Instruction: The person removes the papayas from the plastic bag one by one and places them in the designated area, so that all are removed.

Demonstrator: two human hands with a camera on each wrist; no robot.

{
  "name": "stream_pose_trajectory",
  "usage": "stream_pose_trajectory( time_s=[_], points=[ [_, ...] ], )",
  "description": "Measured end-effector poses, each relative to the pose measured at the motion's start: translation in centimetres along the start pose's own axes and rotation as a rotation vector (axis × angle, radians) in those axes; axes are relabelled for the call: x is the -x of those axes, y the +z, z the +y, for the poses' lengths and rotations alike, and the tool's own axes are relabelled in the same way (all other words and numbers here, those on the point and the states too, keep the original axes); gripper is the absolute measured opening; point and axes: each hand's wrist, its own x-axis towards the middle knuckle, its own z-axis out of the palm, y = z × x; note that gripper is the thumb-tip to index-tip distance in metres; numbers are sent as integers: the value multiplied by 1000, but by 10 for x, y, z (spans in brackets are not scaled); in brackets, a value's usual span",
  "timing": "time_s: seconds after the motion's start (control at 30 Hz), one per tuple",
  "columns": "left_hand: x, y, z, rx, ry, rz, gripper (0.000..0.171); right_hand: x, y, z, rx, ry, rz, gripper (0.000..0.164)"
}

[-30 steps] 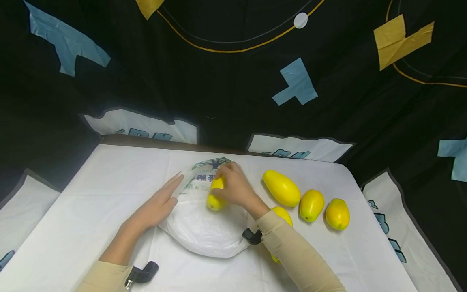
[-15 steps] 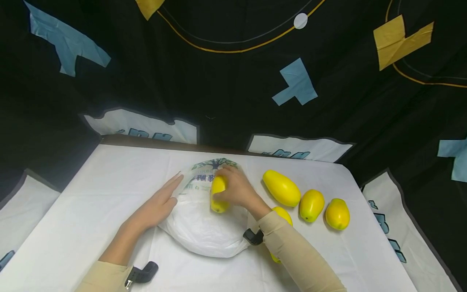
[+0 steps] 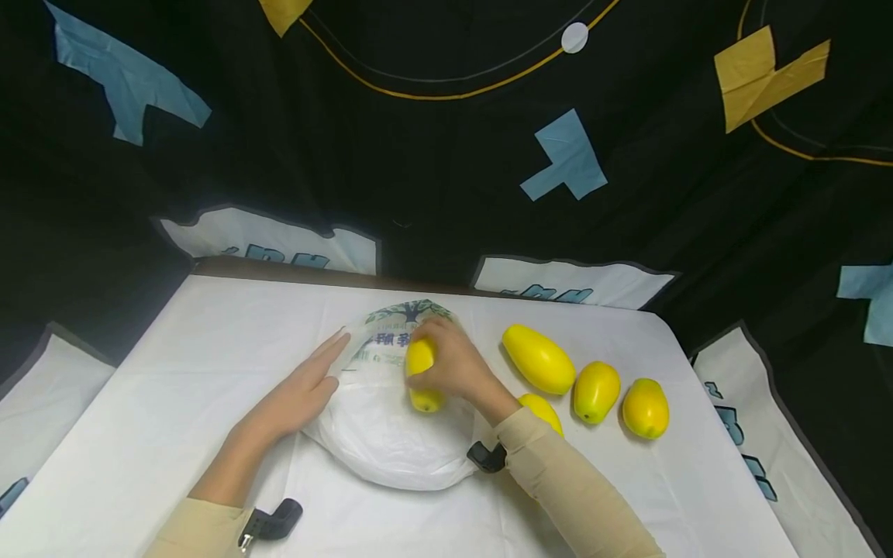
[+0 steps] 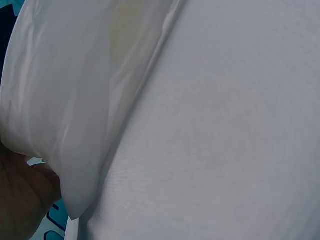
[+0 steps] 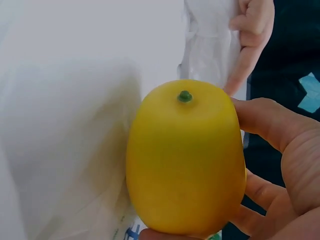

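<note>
In the head view my right hand [image 3: 455, 360] grips an upright yellow papaya [image 3: 422, 376] at the mouth of a white plastic bag [image 3: 398, 457] printed with a green tree. The right wrist view shows its green stem end, with thumb and fingers round the papaya [image 5: 185, 165]. My left hand [image 3: 300, 391] lies along the bag's left edge, fingers straight and thumb spread from them. Much of that hand [image 4: 25, 195] is hidden behind the bag [image 4: 75, 90] in the left wrist view, where a faint yellow patch shows through the plastic.
On the white table [image 3: 209, 349], right of the bag, lie a long papaya [image 3: 539, 359], a shorter papaya [image 3: 596, 393] and another papaya [image 3: 645, 409]. One more papaya [image 3: 543, 411] is partly hidden behind my right sleeve [image 3: 565, 480]. A black curtain [image 3: 418, 194] hangs behind the table.
My right hand has shifted slightly right and toward me with the papaya. A papaya that showed below the right sleeve is now covered by it. The left hand keeps its place.
</note>
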Motion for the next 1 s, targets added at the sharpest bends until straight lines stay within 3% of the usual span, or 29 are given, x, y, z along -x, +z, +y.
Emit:
stream_pose_trajectory(
  time_s=[0.2,0.63,1.0],
  points=[
    [-1,0,0,-4,5,2,61,8,-7,-8,29,-29,2,54],
    [-1,-1,2,-4,-10,-5,62,29,-25,-22,-26,-80,-5,56],
    [-1,0,1,-1,-3,-4,62,53,-48,-21,-102,-107,37,59]
  ],
)
